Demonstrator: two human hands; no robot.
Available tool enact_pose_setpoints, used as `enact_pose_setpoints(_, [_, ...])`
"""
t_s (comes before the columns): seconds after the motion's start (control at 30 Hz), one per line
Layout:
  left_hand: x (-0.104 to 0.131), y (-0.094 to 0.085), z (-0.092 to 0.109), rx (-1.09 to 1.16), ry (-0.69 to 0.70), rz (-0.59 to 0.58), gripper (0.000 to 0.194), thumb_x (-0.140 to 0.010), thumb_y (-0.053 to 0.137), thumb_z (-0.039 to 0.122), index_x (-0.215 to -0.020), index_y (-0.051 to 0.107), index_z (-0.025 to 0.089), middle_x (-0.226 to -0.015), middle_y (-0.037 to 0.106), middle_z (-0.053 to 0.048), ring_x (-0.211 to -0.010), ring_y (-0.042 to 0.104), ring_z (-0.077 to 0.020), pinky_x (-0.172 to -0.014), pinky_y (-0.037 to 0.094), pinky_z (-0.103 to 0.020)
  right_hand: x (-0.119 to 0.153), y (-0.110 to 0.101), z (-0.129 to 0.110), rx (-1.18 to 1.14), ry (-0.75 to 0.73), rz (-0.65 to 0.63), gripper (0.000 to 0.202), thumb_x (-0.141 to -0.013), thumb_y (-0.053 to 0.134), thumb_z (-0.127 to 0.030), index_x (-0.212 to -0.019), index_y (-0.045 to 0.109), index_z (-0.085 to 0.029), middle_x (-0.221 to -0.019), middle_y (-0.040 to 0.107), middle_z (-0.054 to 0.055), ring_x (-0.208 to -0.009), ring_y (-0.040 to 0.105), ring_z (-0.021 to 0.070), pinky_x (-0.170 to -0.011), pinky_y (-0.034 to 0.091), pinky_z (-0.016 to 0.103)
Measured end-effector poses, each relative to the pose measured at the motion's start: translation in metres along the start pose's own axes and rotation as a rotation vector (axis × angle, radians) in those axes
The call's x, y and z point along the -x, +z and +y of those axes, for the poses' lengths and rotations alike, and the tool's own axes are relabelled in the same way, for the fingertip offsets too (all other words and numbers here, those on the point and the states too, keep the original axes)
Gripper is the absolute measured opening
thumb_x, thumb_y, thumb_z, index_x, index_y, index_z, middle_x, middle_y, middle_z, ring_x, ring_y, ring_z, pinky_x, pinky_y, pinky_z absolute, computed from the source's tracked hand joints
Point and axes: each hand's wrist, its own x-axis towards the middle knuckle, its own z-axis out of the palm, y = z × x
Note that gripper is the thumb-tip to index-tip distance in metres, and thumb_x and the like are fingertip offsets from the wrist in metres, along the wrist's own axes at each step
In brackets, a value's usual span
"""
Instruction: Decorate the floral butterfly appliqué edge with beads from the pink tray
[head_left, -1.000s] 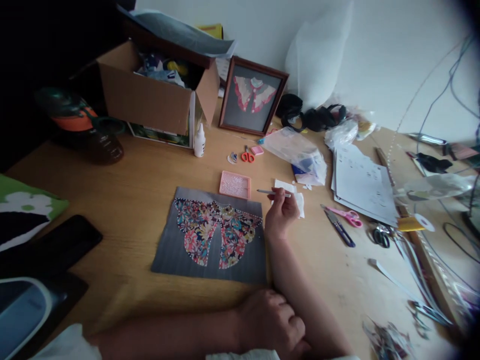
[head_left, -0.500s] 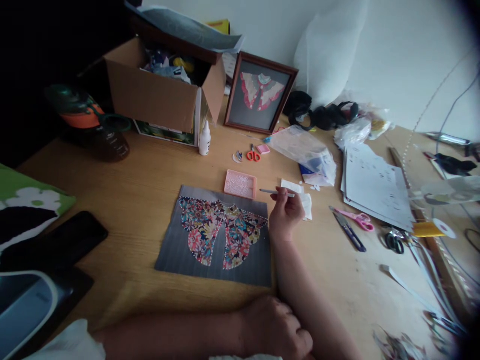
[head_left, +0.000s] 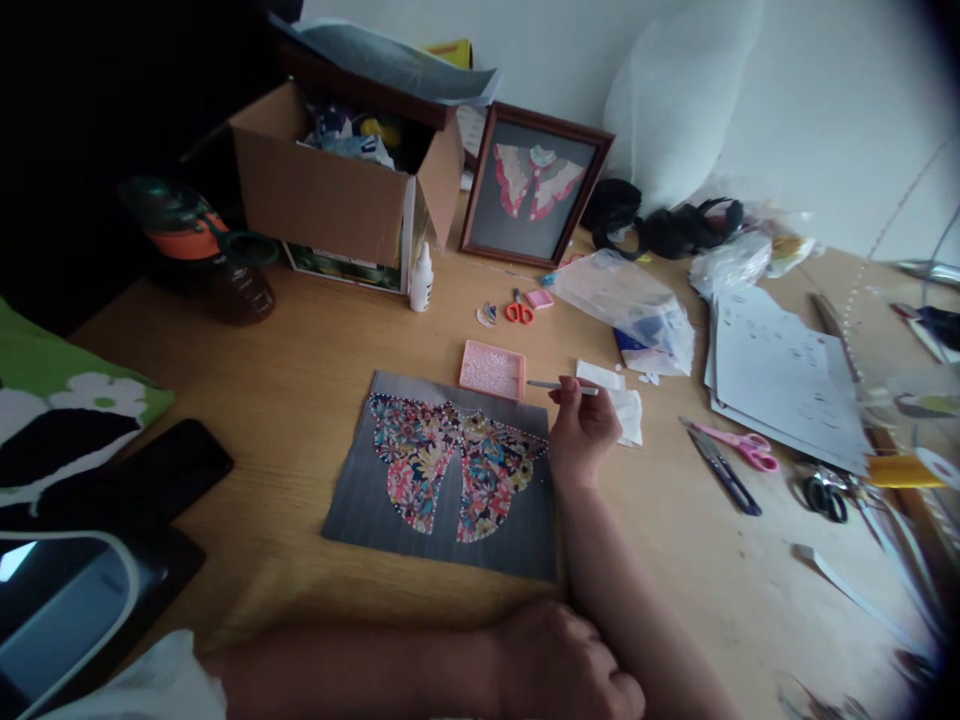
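My right hand (head_left: 586,430) pinches a thin white pen-like stick (head_left: 551,386), its dark tip pointing left at the right edge of a pink tray (head_left: 469,366) of small pale beads. Below the tray lies a dark grey sheet (head_left: 351,500) bearing a floral butterfly-like fabric shape (head_left: 487,465) edged with white dots. The wrist of that hand is beside the sheet's right edge. My left hand (head_left: 574,660) is curled closed near the bottom, against my right forearm; whether anything is inside it is hidden.
A white bottle (head_left: 421,280), orange scissors (head_left: 519,308) and a framed piece (head_left: 536,190) stand or lie behind the tray. White tissue (head_left: 626,412), pink scissors (head_left: 750,448) and papers (head_left: 787,375) are rightward. A phone (head_left: 180,465) lies left; an open box (head_left: 322,205) sits behind.
The whole view has shifted, so things appear slightly further right. My right hand keeps its hold on the stick, and my left hand stays curled by the forearm.
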Motion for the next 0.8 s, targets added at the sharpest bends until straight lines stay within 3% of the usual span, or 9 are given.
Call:
enact_pose_setpoints(0.27, [0.0010,-0.0026,-0.0014,-0.032,0.030,-0.075,0.046,-0.095,0.058,0.050,-0.061,0.052,0.020,-0.053,0.061,0.000,-0.049,0.061,-0.0132,-0.038,0.027,-0.028,0.0001,-0.0011,-0.0012,0.011,-0.007,0.000,0.035,-0.091,0.057,-0.051,-0.085,0.065,-0.018,-0.068,0.069,0.003,-0.064,0.068,0.0164,-0.061,0.050,0.030])
enact_pose_setpoints(0.8, [0.0006,-0.0079,-0.0005,-0.054,0.009,-0.042,0.042,-0.094,0.059,0.048,-0.063,0.053,0.021,-0.056,0.066,0.001,-0.048,0.062,-0.0135,-0.034,0.024,-0.029,-0.0004,-0.0003,0.0015,-0.022,-0.045,0.007,0.037,-0.092,0.056,-0.052,-0.086,0.066,-0.017,-0.071,0.070,0.004,-0.064,0.069,0.0167,-0.060,0.050,0.030])
